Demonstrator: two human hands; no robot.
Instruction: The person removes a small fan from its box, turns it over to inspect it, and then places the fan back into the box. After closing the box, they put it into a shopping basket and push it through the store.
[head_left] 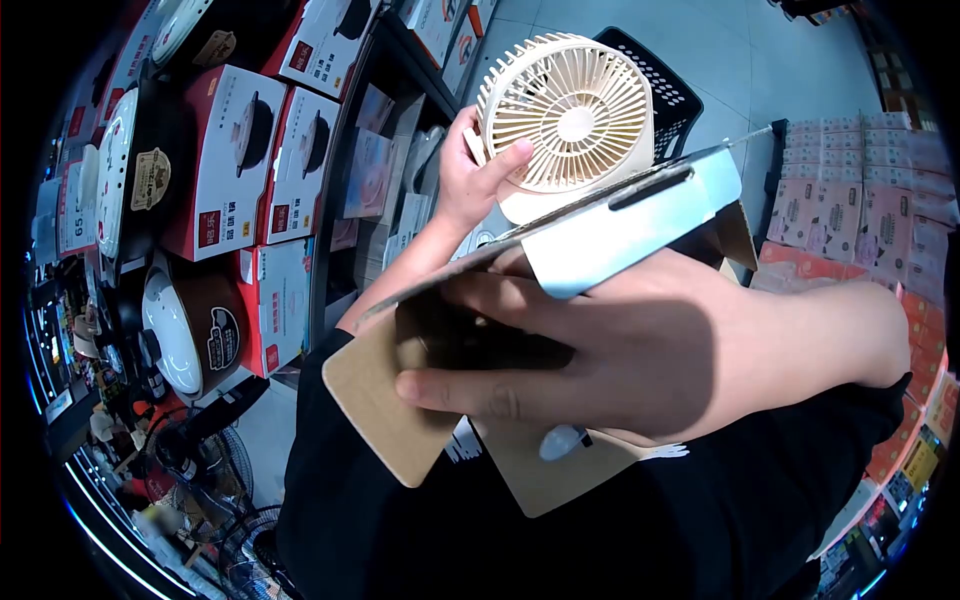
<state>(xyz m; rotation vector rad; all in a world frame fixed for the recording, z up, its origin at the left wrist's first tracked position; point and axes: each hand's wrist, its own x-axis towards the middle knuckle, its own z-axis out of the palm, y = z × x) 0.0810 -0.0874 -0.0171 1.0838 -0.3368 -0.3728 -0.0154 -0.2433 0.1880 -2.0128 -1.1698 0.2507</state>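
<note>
My left hand (478, 172) is closed around the left side of a small cream-coloured fan (575, 125). The fan's round grille faces me, with the thumb resting at the lower left of its rim. Nearer to me, an opened cardboard box (385, 415) lies over my lap with its flaps spread. My right hand (610, 355) grips this box, its fingers reaching across the dark opening and one fingertip against a brown flap. A pale flap with a slot rises between the right hand and the fan. The inside of the box is mostly in shadow.
Boxed cooking pots (235, 165) and a white-lidded pot (175, 320) fill the shelves at left. A black perforated basket (670, 105) stands on the tiled floor behind the fan. Packs of pink-and-white goods (860, 220) are stacked at right. Larger fans (190, 450) stand at lower left.
</note>
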